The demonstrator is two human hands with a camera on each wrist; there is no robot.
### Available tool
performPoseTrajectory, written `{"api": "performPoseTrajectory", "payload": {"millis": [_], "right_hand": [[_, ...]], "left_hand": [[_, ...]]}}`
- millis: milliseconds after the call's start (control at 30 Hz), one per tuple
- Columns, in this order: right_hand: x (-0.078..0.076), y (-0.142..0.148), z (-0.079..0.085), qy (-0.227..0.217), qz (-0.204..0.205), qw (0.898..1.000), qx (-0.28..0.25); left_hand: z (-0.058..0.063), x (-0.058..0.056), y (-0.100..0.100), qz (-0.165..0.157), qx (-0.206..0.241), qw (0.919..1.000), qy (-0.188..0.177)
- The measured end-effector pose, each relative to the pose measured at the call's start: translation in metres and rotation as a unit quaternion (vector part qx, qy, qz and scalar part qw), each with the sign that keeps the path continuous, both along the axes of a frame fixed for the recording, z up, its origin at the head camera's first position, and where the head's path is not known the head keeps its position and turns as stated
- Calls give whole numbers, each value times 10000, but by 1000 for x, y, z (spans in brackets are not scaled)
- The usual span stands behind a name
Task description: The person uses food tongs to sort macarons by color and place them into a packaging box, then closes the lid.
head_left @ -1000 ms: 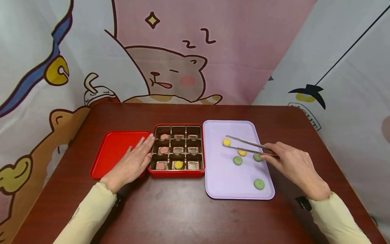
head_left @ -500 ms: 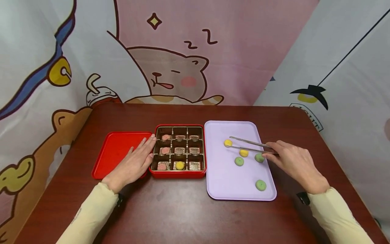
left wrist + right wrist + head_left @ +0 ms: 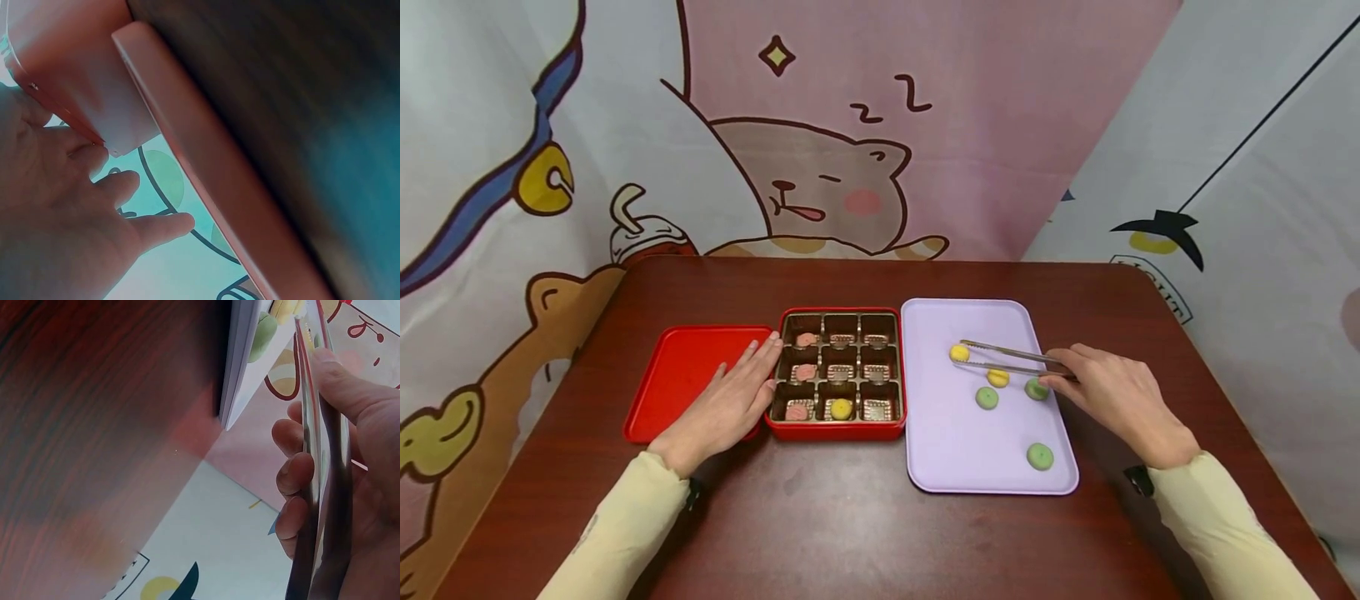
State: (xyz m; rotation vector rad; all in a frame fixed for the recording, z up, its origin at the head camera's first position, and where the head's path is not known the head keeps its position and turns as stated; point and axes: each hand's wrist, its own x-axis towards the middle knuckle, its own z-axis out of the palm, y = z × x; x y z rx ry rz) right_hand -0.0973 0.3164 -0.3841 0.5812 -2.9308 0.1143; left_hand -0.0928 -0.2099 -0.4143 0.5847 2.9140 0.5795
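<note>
My right hand grips metal tongs, thumb on one side and curled fingers on the other, as the right wrist view shows. Their spread tips lie on either side of a yellow macaron on the lilac tray. Close by are another yellow macaron and a green one. My left hand has its fingers extended, with the fingertips against the left side of a red box. Pink macarons fill the box's left column; a yellow one sits in the front middle compartment.
A red lid lies left of the box, partly under my left forearm and hand. Two more green macarons are on the tray, one near the tongs and one at the front right. Behind the brown table hangs a cartoon cloth.
My right hand and the tongs have shifted only slightly, their tips staying about the far yellow macaron. The left hand keeps its place by the box.
</note>
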Motion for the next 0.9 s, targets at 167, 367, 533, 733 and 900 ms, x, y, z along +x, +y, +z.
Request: {"api": "performPoseTrajectory", "payload": {"millis": [167,367,533,733,900], "right_hand": [[-1,-1,-2,44,38,10000,-1],[-2,-1,-3,54,36,10000,-12],[-1,-2,-4,31,21,10000,-9],[-1,-4,-4,30,39,10000,26],[-2,-3,-3,97,106,9999,34]], "left_hand": [[-1,0,0,18,-14,10000,-4],[-1,0,0,-12,-5,10000,21],[-1,1,-1,-17,6,10000,24],[-3,2,-1,-4,3,10000,5],[-2,1,0,-12,-26,10000,34]]}}
